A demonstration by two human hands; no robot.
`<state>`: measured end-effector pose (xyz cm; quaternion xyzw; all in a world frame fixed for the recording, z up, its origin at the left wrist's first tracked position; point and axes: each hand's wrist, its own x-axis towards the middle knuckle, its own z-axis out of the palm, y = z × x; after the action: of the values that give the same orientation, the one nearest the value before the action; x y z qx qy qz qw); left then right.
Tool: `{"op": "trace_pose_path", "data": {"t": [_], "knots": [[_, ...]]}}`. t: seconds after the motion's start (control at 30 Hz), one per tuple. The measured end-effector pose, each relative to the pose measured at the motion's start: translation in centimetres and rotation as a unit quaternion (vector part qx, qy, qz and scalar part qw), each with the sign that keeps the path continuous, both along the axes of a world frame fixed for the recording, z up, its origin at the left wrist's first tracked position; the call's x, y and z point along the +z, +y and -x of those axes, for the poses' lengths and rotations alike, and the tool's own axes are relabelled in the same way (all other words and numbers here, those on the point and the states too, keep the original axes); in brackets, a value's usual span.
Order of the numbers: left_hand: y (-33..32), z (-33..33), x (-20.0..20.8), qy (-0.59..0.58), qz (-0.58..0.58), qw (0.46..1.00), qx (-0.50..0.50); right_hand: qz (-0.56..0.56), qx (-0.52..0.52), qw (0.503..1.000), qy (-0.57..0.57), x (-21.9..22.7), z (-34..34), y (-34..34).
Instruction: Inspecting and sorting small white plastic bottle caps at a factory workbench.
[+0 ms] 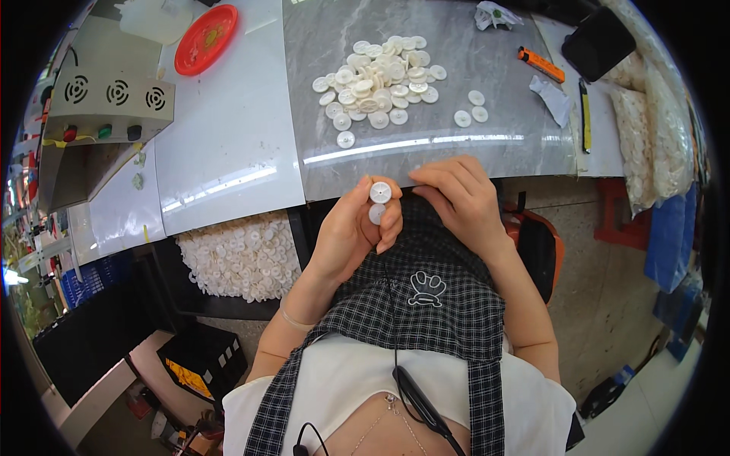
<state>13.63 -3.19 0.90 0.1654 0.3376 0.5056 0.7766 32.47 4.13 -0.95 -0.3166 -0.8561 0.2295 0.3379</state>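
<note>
My left hand (344,234) is closed in front of the table edge. Between its thumb and fingers are two round white plastic wheels, an upper wheel (380,194) with a small hub at its centre and a lower wheel (376,215) partly covered by fingers. To the right, apart from them, my right hand (465,204) has thumb and forefinger nearly together at the edge of the table. Whatever that pinch holds, if anything, is too small to tell. Beyond both hands, a loose pile of similar white wheels (380,76) lies on the grey tabletop (487,83).
Three wheels (463,118) lie right of the pile. A black bin of white pieces (239,258) sits below the table's left edge. Around stand a grey control box (114,99), a red plate (207,39), an orange cutter (541,64), a yellow-black knife (585,118) and filled plastic bags (646,137).
</note>
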Motion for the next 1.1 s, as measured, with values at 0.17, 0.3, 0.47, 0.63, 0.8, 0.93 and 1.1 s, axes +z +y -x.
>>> {"op": "trace_pose_path", "data": {"t": [0.17, 0.3, 0.47, 0.63, 0.8, 0.93, 1.1], "knots": [[-0.2, 0.1, -0.1, 0.020, -0.012, 1.000, 0.005, 0.024, -0.043, 0.996, 0.069, 0.1, 0.0, -0.3], [0.0, -0.8, 0.4, 0.048, -0.019, 0.999, 0.010, 0.319, -0.057, 0.914, 0.242, 1.0, 0.0, -0.1], [0.4, -1.3, 0.9, 0.059, -0.049, 0.996, -0.054, 0.315, 0.013, 0.922, 0.223, 2.7, 0.7, -0.2], [0.4, -1.2, 0.0, -0.013, -0.038, 0.998, -0.049, 0.268, -0.031, 0.947, 0.173, 2.8, 0.6, 0.8], [0.6, -1.0, -0.1, -0.067, -0.002, 0.997, -0.025, -0.018, -0.154, 0.988, -0.011, 1.2, -1.3, 2.7], [0.5, -0.9, 0.2, -0.060, 0.018, 0.998, -0.020, -0.026, -0.109, 0.993, -0.040, 0.8, -1.5, 2.2], [0.5, -0.9, 0.1, -0.066, 0.015, 0.998, -0.012, 0.004, -0.016, 0.999, -0.041, 1.4, -1.5, 1.2]]}}
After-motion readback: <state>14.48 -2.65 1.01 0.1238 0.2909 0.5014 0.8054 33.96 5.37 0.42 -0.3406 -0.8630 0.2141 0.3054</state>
